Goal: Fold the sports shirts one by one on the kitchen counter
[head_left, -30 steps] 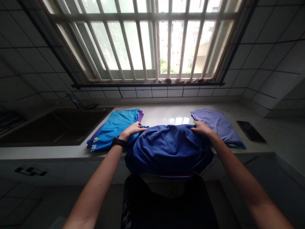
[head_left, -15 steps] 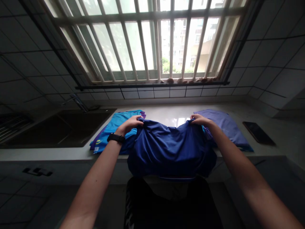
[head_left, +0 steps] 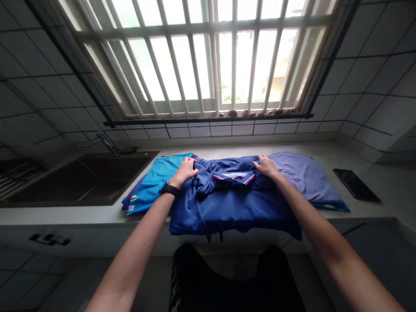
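A dark blue polo shirt (head_left: 234, 208) lies across the counter, its lower part hanging over the front edge. Its collar (head_left: 233, 177), with red and white trim, faces up near the middle. My left hand (head_left: 186, 170) rests at the shirt's upper left corner, thumb and fingers apart. On the upper right corner lies my right hand (head_left: 265, 165), fingers stretched and thumb apart from them. Under and beside my left wrist is a folded bright blue garment (head_left: 156, 177) over a purple one. A folded lavender garment (head_left: 302, 175) sits beside my right hand, partly covered by the shirt.
A dark sink (head_left: 97, 177) with a metal faucet (head_left: 108, 143) is on the left. A phone (head_left: 355, 185) lies at the right on the pale counter (head_left: 328, 154). Behind is a barred window (head_left: 211, 65) with small objects on its sill. My legs are below the counter edge.
The polo shirt came down from between my hands and spread onto the counter, bringing its collar into view. Both hands loosened from its corners.
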Action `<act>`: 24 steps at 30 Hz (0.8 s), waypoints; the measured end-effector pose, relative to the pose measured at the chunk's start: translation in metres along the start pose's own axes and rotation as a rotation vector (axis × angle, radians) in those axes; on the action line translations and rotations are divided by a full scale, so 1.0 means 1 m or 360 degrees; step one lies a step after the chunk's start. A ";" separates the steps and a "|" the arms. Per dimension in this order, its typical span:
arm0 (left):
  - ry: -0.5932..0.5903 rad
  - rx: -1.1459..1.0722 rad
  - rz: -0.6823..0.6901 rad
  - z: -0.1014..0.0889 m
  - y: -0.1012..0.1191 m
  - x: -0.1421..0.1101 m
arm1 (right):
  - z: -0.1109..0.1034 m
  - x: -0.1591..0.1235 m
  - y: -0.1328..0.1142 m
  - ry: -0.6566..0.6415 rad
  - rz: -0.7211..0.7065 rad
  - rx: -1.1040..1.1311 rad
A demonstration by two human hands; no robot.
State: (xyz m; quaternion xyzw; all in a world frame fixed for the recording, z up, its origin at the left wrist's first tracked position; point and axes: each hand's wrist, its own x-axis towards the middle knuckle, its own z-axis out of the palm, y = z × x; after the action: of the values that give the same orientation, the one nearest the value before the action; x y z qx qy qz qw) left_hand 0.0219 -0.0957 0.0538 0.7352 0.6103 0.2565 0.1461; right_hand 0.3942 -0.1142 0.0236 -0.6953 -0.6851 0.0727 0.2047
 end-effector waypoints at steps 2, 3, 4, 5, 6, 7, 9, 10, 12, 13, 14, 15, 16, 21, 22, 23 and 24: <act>-0.0203 0.0055 0.0216 0.004 0.003 -0.017 | -0.004 -0.014 0.000 -0.0185 -0.0137 0.0112; -0.0346 0.0056 0.0277 0.007 0.004 -0.026 | -0.005 -0.023 0.001 -0.0275 -0.0183 0.0154; -0.0480 0.0070 0.0318 0.010 0.004 -0.035 | -0.005 -0.032 0.003 -0.0348 -0.0220 0.0186; -0.0576 0.0104 0.0360 0.015 0.004 -0.044 | -0.003 -0.041 0.006 -0.0400 -0.0256 0.0215; -0.0614 0.0153 0.0409 0.021 0.004 -0.050 | -0.001 -0.049 0.008 -0.0435 -0.0285 0.0241; -0.0596 0.0207 0.0455 0.027 0.003 -0.055 | 0.004 -0.055 0.010 -0.0455 -0.0295 0.0262; -0.0483 0.0261 0.0515 0.041 0.003 -0.057 | 0.014 -0.058 0.011 -0.0432 -0.0239 0.0262; -0.0442 0.0263 0.0522 0.048 0.004 -0.054 | 0.019 -0.056 0.009 -0.0388 -0.0177 0.0235; -0.0407 0.0278 0.0488 0.059 0.008 -0.042 | 0.029 -0.043 0.002 -0.0284 -0.0046 0.0151; -0.0392 0.0305 0.0451 0.062 0.010 -0.034 | 0.032 -0.035 -0.002 -0.0239 -0.0004 0.0109; -0.0368 0.0341 0.0402 0.065 0.013 -0.027 | 0.034 -0.027 -0.006 -0.0198 0.0018 0.0079; -0.0337 0.0377 0.0345 0.066 0.015 -0.020 | 0.035 -0.020 -0.009 -0.0160 0.0027 0.0065; -0.0306 0.0401 0.0291 0.066 0.018 -0.013 | 0.035 -0.013 -0.012 -0.0121 0.0021 0.0070; -0.0270 0.0412 0.0219 0.060 0.021 0.000 | 0.028 0.005 -0.016 0.0021 -0.0151 0.0223; -0.0284 0.0402 0.0243 0.058 0.020 0.000 | 0.025 0.006 -0.014 0.0033 -0.0211 0.0280; -0.0310 0.0354 0.0285 0.057 0.018 0.000 | 0.023 0.005 -0.013 0.0038 -0.0273 0.0345; -0.0350 0.0256 0.0329 0.056 0.018 -0.001 | 0.020 0.004 -0.011 0.0031 -0.0332 0.0422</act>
State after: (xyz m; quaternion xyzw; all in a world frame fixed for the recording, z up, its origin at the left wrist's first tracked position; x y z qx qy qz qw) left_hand 0.0676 -0.0946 0.0163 0.8269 0.5303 0.1384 0.1257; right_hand 0.3762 -0.1065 0.0103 -0.5880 -0.7359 0.1342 0.3078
